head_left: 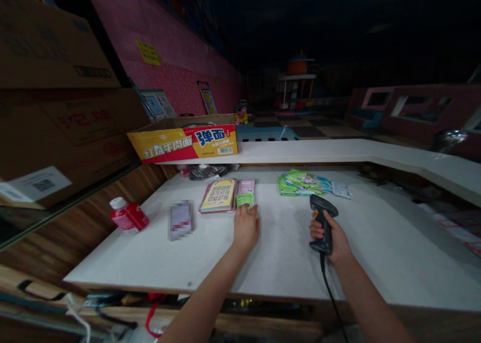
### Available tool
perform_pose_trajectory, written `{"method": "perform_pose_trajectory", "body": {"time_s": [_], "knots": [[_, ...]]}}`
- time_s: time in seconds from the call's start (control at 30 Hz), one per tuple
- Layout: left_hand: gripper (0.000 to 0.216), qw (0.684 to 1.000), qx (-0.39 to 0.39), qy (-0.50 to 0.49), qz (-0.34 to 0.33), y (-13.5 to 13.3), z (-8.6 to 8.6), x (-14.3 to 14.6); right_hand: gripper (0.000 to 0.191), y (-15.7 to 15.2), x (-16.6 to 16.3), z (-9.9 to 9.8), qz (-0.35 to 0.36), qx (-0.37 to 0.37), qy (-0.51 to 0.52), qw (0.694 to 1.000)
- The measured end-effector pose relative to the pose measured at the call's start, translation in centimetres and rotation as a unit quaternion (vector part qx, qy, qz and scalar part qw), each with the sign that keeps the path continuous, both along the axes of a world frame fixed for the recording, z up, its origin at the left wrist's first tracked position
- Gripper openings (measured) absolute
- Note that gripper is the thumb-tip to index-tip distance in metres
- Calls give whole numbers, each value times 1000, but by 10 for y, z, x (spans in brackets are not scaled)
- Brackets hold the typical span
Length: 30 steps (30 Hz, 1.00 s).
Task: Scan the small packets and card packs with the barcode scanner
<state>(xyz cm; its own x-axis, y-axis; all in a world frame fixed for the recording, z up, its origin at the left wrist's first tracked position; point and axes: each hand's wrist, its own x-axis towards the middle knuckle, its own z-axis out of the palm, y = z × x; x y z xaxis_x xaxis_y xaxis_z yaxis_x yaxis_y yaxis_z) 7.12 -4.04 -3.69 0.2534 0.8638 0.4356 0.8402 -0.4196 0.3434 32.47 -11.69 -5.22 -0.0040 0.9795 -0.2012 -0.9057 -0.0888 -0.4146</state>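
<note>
Currently on the white counter [285, 253]: my right hand [332, 238], fingers closed round the black scanner [322, 215], right of centre; my left hand [246, 228], fingers loosely spread, tips touching a green packet [245, 200] lying flat mid-counter; yellow QR sheet [219, 195] just left of it; packet pile [300, 183] far right; red bottle [130, 215] lying at the left edge

Odds and ends on a white counter [285, 268]
A red bottle [130, 216] with a white cap lies at the left edge, a blurred card [181, 220] beside it, then a yellow QR-code sheet [219, 195]. Green packets [299, 183] are heaped farther back. A yellow-and-red noodle carton [188, 143] rests on the raised ledge [319, 151], above a black bag [208, 171].
</note>
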Motion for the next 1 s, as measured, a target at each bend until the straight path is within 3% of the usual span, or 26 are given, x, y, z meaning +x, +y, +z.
{"method": "perform_pose_trajectory", "body": {"time_s": [0.2,0.4,0.6,0.77,1.0], "knots": [[40,997,-33,73,16,29,-5,11,23,-1,1,-1,0,4,13,1000],[38,996,-20,87,11,32,-13,3,22,0,-1,3,-3,-1,11,1000],[38,999,22,38,-30,37,2,17,21,2,-1,4,-12,-8,36,999],[28,996,-4,-20,-83,77,27,70,24,5,-2,4,-15,-6,62,998],[24,993,-113,-29,0,137,49,169,29,13,-3,-2,-23,5,74,997]]}}
